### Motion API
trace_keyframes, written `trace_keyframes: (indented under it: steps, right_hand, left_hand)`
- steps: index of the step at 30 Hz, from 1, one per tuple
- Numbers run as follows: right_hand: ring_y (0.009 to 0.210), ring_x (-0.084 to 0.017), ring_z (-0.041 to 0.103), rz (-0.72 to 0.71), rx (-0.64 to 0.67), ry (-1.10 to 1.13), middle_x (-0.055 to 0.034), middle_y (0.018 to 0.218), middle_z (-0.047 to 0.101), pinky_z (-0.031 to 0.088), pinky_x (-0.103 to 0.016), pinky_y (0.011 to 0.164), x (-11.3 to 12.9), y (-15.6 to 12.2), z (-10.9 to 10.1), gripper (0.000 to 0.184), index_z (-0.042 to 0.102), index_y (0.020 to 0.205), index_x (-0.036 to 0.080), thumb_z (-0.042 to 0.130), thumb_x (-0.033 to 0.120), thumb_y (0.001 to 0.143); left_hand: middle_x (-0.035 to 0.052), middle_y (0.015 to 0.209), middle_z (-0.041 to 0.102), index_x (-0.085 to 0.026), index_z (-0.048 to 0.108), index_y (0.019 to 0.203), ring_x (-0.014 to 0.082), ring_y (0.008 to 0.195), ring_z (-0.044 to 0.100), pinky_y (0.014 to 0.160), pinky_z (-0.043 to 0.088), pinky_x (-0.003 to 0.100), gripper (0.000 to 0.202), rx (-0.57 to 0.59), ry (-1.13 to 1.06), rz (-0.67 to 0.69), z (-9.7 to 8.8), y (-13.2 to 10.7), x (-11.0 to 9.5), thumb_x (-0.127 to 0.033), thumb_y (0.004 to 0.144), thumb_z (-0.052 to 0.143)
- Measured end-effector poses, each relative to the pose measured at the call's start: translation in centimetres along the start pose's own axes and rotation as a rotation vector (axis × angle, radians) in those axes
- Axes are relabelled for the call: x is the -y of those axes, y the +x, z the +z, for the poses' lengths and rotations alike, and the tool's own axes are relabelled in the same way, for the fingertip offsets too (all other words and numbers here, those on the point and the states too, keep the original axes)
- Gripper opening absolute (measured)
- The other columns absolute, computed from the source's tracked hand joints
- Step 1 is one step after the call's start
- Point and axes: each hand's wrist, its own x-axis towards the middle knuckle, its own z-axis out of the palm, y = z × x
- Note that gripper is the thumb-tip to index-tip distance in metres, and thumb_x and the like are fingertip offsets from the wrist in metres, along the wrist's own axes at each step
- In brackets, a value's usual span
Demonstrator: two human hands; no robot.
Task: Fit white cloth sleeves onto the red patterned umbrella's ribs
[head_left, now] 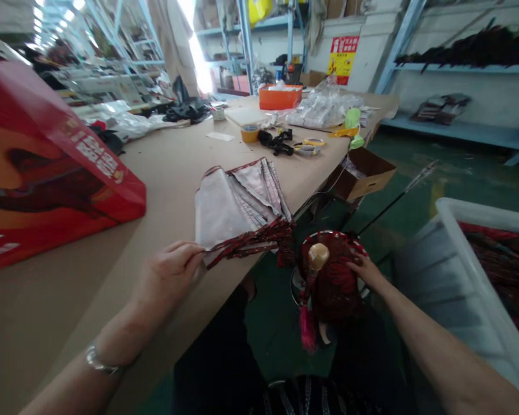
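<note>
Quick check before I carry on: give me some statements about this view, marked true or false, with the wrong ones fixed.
1. The left hand grips the edge of the folded cloth. True.
2. The right hand touches dark red fabric. True.
3. The silvery band is on the right wrist. False: the silvery band is on the left wrist.
4. The orange box stands on the floor. False: the orange box stands on the table.
</note>
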Motion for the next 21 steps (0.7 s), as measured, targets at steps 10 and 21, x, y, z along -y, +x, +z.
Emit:
trace_keyframes:
  steps: [10,21]
  right_hand:
    - [0.083,-0.016,0.062,-0.926,-0.077,-0.009,-0.0039,0.094,0.066,0.049,-0.029,0.077,18.9,-11.1,1.9,0.016,0.064,0.098,0.024,0.053,0.03,0.088]
    - [0.094,-0.025,0.059,-1.231,0.196,-0.877,-0.0132,0.096,0.063,0.046,-0.034,0.079,30.5,-12.0,14.7,0.021,0.064,0.094,0.012,0.044,0.014,0.088]
  left_hand:
    - [-0.0025,0.063,0.054,-0.019,0.053,0.059,0.0109,0.059,0.049,0.056,0.037,0.022,0.018,0.013,-0.15,-0.07,-2.2,1.1,-3.0,-0.011,0.074,0.061]
    - [-0.0046,0.06,0.047,-0.017,0.049,0.056,0.0094,0.057,0.043,0.056,0.031,0.022,0.02,0.048,-0.246,-0.136,-3.1,1.2,-1.8,-0.013,0.07,0.065]
